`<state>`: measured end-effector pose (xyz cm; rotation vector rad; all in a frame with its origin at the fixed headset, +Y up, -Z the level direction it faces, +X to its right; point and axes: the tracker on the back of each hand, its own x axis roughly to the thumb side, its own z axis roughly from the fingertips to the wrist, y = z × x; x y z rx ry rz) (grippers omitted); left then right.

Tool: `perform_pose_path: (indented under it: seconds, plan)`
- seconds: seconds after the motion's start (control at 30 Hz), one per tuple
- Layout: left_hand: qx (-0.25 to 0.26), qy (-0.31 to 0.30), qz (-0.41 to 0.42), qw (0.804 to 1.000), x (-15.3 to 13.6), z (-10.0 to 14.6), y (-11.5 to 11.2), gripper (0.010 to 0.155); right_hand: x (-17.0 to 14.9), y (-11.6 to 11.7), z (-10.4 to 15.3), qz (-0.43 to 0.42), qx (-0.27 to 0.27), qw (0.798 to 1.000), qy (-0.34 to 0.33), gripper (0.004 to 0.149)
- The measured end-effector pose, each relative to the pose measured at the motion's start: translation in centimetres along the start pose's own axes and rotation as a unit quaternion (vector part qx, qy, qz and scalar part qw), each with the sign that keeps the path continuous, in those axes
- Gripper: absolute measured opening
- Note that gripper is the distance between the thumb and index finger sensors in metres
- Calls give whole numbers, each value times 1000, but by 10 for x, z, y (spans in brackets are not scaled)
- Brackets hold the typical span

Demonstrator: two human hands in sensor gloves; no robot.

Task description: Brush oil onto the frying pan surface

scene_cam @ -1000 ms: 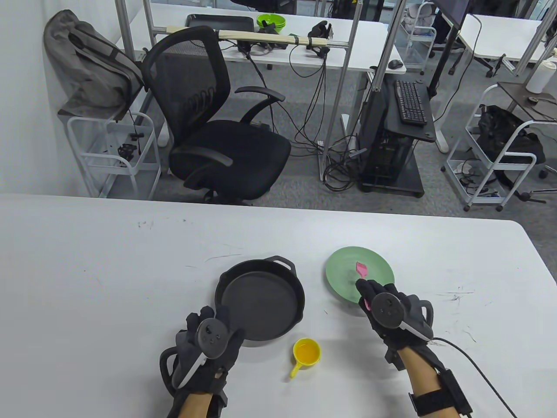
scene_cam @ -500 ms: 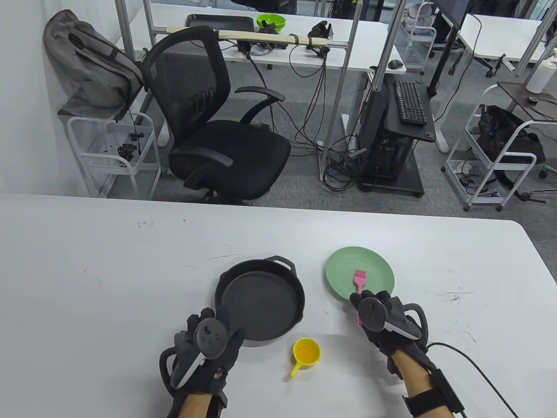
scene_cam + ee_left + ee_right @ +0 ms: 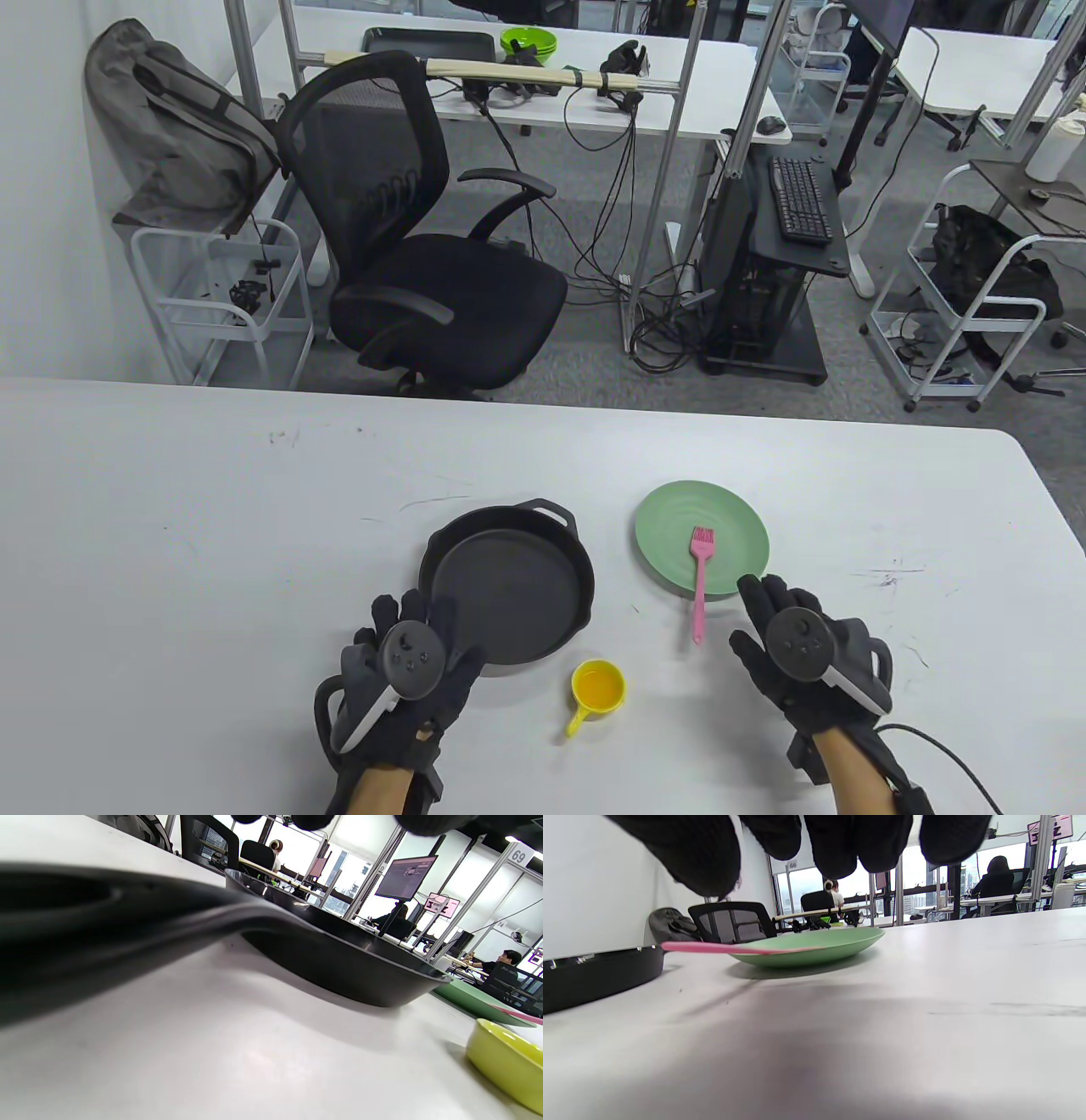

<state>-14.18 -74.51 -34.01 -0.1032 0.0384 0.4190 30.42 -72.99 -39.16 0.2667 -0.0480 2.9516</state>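
Black frying pan point(image 3: 506, 592) sat near the table's point(image 3: 170, 526) front edge, around the middle. Left hand point(image 3: 405, 671) hovered over its handle, fingers spread, gripping nothing. Pink brush point(image 3: 700, 577) lay with bristles on the green plate point(image 3: 670, 526), handle jutting past the rim. Right hand point(image 3: 802, 654) alongside, fingers loose and empty. Yellow oil cup point(image 3: 598, 688) just in front of the pan.

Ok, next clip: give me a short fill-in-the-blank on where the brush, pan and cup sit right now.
1. The pink brush lies with its bristles on the green ____.
2. The right hand holds ____.
3. The yellow cup stands nearer the person than the black ____.
4. The left hand is at the pan's ____ edge.

Missing words: plate; nothing; pan; near
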Motion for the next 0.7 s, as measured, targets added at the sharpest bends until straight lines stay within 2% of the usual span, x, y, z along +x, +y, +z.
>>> perform_pose_path:
  seconds: [0.07,0.43,0.7]
  plan:
    - [-8,0,-1,1000,-1,0,-1,80,-6,0,8,-18,-3,1000,0,73]
    - [-21,9,1,1000,-4,-1,-3,81,-6,15,7,-15,105,994,4,76]
    - [-15,5,-8,1000,-2,0,-3,81,-5,15,6,-18,95,995,-3,76]
